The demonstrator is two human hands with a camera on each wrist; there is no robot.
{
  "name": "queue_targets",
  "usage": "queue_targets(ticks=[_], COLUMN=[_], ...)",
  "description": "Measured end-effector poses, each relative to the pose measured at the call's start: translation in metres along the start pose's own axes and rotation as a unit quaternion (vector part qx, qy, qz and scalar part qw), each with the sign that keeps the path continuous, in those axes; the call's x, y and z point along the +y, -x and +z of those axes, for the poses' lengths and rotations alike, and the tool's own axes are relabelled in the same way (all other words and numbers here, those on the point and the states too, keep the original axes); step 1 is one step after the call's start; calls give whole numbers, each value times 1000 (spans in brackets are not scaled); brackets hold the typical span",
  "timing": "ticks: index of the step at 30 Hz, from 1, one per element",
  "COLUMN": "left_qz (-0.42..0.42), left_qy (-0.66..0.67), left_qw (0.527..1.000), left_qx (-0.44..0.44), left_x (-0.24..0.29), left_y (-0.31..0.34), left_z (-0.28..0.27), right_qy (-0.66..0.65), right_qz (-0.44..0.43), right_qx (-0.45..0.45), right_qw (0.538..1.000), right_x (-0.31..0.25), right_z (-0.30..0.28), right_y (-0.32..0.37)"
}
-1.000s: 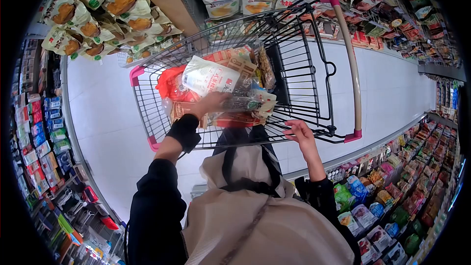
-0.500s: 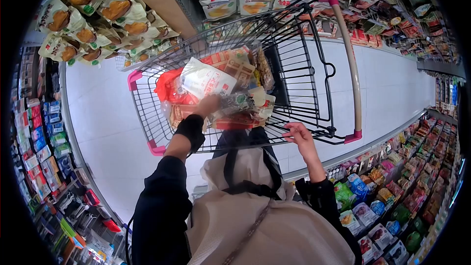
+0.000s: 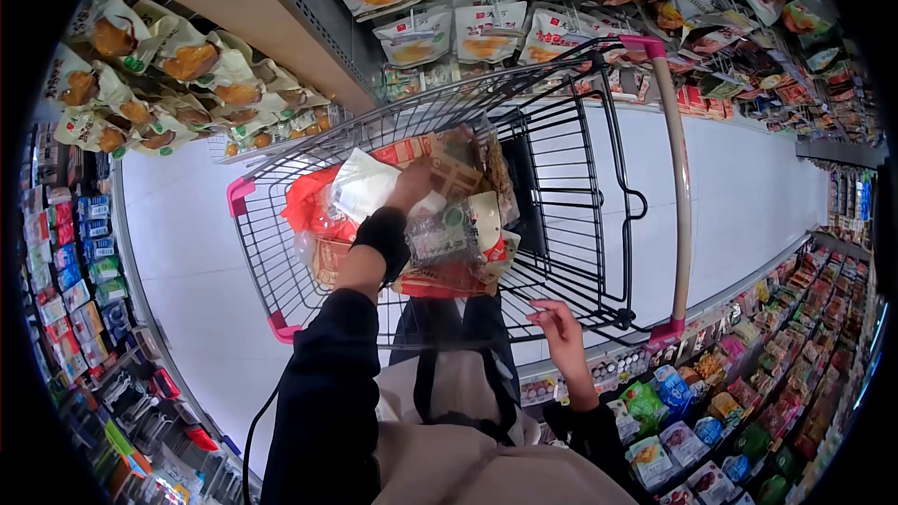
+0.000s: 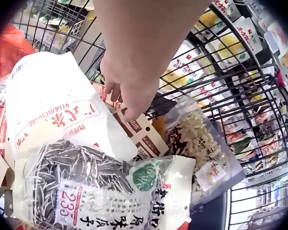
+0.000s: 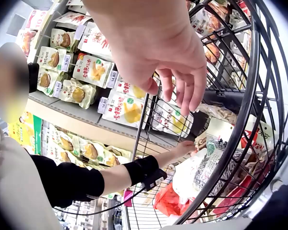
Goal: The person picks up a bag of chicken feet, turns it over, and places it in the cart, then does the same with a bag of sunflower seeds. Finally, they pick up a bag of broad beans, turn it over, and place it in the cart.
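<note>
My left hand (image 3: pixel 409 185) reaches into the shopping cart, over the pile of packages. In the left wrist view its thumb and curled fingers pinch the edge of a brown printed packet (image 4: pixel 151 143), partly hidden under a white pouch (image 4: pixel 57 96) with red print. A clear bag of striped sunflower seeds (image 4: pixel 86 177) lies in front of the pouch. Beside the brown packet is a clear bag of pale, dried pieces (image 4: pixel 197 143). Outside the cart's near side, my right hand (image 3: pixel 559 332) hangs with loosely bent fingers and holds nothing, as the right wrist view also shows.
The cart's wire side (image 3: pixel 309 295) runs between me and the goods; its handle (image 3: pixel 681 206) is at the right. A red plastic bag (image 3: pixel 304 201) lies at the basket's left. Hanging pouches (image 3: pixel 192 65) line the shelf beyond, and packed snacks (image 3: pixel 711 402) stand at lower right.
My left hand has moved from the sunflower seed bag, up across the white pouch, to the brown packet. The cart appears lower in view. The right hand still hangs loosely.
</note>
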State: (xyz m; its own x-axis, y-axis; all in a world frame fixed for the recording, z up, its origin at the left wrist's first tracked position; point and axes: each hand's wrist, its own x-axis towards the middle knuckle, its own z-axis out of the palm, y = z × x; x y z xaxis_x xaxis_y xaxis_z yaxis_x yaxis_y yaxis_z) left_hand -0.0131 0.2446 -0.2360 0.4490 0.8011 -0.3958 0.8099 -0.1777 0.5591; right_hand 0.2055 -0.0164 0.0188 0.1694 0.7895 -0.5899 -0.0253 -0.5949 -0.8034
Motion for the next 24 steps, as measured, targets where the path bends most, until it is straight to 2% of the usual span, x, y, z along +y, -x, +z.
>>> queue_targets(ticks=[3,6,13,16,19,20,21,23,24], left_qz=[-8,-58,-46,8,54,153,131,220,216], left_qy=[-6,16,105,249,246,256,164,183,154], left_qw=[1000,998,993,968,967,955,976,958,964], left_qx=[-17,-21,-41,-30,-49,-2,-50,-28,-18], left_x=[-15,-20,-22,-15,-18,-7,17,39,48], left_y=[-16,-26,-23,-8,7,24,45,78,94], left_z=[13,17,1,-5,-1,-11,-37,-56,-66], right_qy=[1,-20,-22,-8,-12,-8,2,2,11], right_qz=[7,7,-3,10,-22,-20,-15,-33,-36], right_qx=[-9,4,-7,-16,-11,-11,-17,-31,-41], right_qw=[1000,1000,1000,1000,1000,1000,1000,999,998], right_x=[-3,2,1,-3,-1,-1,0,0,3], right_z=[-2,-3,-3,-5,-6,-6,-8,-7,-7], right_y=[-2,-3,-8,-9,-9,-9,-9,-9,-10])
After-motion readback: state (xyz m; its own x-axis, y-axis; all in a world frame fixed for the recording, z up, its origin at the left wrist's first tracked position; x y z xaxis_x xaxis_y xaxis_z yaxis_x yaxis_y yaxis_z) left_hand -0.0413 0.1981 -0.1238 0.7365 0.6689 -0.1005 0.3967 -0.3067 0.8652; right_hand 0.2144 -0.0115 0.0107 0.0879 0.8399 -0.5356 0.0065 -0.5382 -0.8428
